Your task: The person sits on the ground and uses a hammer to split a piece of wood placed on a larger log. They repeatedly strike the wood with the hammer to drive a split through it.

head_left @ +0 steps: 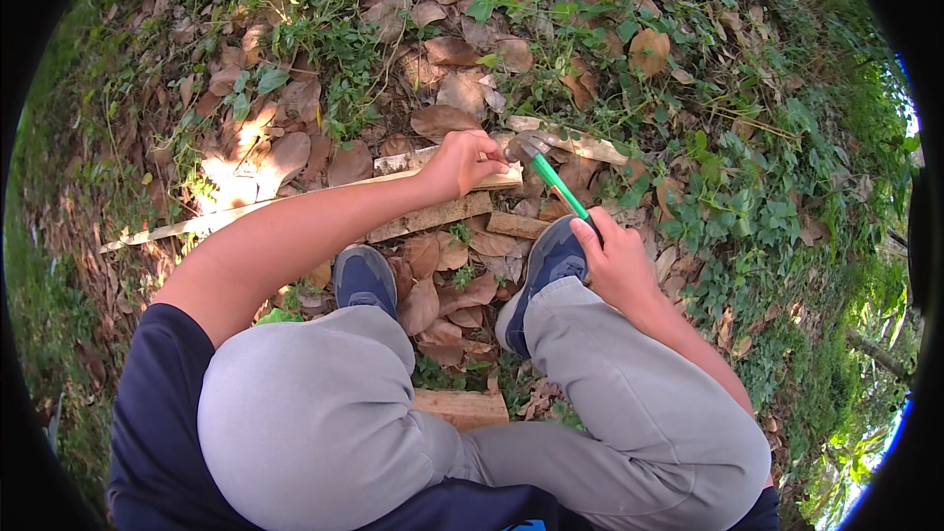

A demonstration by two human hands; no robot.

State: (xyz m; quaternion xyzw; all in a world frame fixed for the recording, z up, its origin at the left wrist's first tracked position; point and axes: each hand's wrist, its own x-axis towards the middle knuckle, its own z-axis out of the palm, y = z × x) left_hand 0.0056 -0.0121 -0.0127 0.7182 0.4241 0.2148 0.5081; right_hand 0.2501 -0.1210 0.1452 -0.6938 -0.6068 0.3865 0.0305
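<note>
My right hand (619, 262) is wrapped round the green handle of a hammer (558, 183). The hammer's metal head is at the far end of the handle, close to the end of a long thin wood strip (258, 211). Resting over that same end, my left hand (460, 169) has its fingertips pinched together. Whatever they hold, if anything, is too small to make out. A second wood piece (430, 217) lies just nearer to me, beside the strip. Beyond the hammer head is another pale wood length (582, 145), partly under leaves.
Brown dry leaves (418, 305) and green creeping plants (733, 192) cover the ground. A short wood piece (518, 225) lies by my right shoe (541, 280); my left shoe (366, 281) is opposite. Between my legs shows a thicker wood block (462, 407).
</note>
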